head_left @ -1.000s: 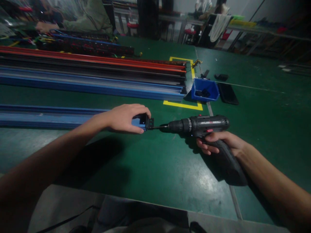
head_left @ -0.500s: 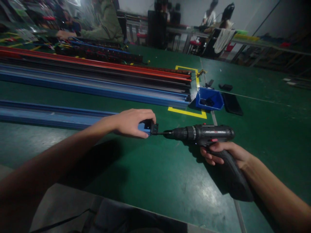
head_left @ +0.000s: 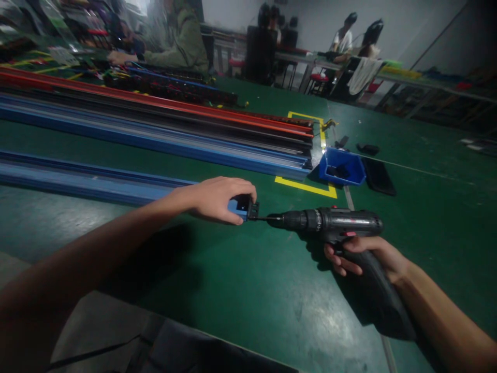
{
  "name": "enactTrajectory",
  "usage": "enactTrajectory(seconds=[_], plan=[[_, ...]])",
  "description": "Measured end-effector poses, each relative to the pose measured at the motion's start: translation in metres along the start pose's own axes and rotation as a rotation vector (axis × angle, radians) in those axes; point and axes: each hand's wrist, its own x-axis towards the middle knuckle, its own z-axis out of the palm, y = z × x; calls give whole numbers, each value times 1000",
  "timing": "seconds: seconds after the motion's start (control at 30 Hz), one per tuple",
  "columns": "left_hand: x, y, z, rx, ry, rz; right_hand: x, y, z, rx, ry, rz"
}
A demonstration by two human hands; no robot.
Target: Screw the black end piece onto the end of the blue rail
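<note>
My left hand (head_left: 221, 199) grips the right end of a long blue channel profile (head_left: 116, 187), thumb on the near side and fingers over the far side. A small black end cap (head_left: 253, 210) sits at that end, next to my fingertips. My right hand (head_left: 365, 256) is wrapped round the handle of a black cordless drill (head_left: 341, 221), held level and pointing left. Its long thin bit (head_left: 267, 218) reaches the end cap; whether the tip sits in a screw is too small to tell.
Behind lie more long blue profiles (head_left: 194, 142) and red ones (head_left: 186, 106). Yellow tape (head_left: 306, 187) marks the green table (head_left: 248, 290). A blue bin (head_left: 341, 166) holds black parts, beside a dark flat object (head_left: 379, 176). A co-worker's sleeve (head_left: 186, 44) is across the table.
The whole view has shifted slightly, so things appear a little further right and mostly lower. Both hands keep their grips, and the drill bit stays at the end cap.
</note>
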Motion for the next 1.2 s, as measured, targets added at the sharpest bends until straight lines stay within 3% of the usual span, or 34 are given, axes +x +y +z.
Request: enactTrajectory(seconds=[0.43,0.57,0.77,1.2], plan=[[-4,3,0,123,-18,21,6,2,-1,10,-111,-44],[-3,12,2,204,-26,-14,6,4,0,35,-96,-61],[3,28,9,242,51,-105,6,5,-1,54,-53,-23],[1,29,7,214,43,-74,5,3,-1,2,-36,-30]])
